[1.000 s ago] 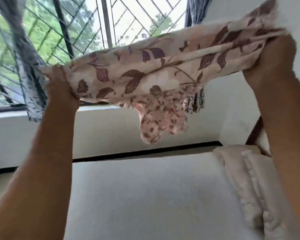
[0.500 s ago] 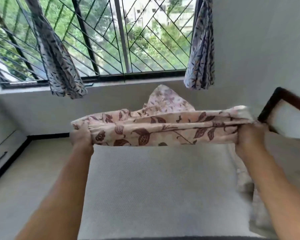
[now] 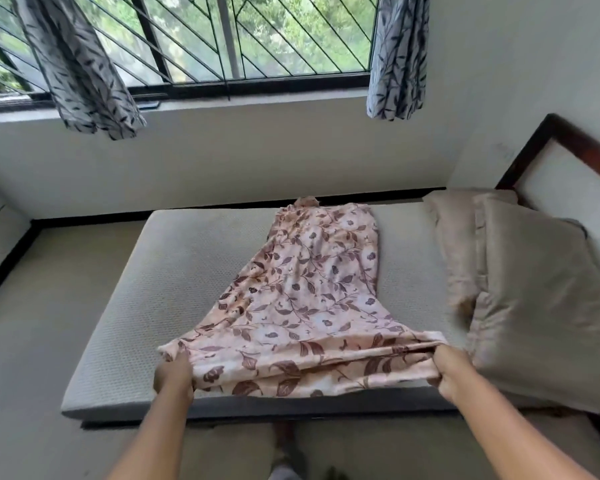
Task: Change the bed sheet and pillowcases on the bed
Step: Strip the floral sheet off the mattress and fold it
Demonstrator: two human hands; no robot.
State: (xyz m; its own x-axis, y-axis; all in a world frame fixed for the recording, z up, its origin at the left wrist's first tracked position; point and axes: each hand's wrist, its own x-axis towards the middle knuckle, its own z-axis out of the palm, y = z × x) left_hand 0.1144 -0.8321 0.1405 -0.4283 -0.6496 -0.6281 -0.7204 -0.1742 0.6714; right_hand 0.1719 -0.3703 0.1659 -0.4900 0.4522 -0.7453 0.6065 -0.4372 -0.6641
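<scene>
A pink bed sheet with brown leaves and flowers (image 3: 312,299) lies in a long, still partly folded strip across the bare grey mattress (image 3: 174,271), from the near edge to the far edge. My left hand (image 3: 174,375) grips its near left corner and my right hand (image 3: 451,372) grips its near right corner, both just over the mattress's near edge. Two beige pillows (image 3: 534,296) lie at the head end on the right, against the dark wooden headboard (image 3: 548,136).
A barred window (image 3: 222,39) with two patterned curtains (image 3: 80,74) runs along the far wall. Beige floor (image 3: 39,306) lies left of the bed and under me. My foot (image 3: 284,441) shows below the bed edge.
The sheet was held bunched up high in the air; both hands swung it down and forward, and it has unrolled across the mattress. The view tilted down toward the bed.
</scene>
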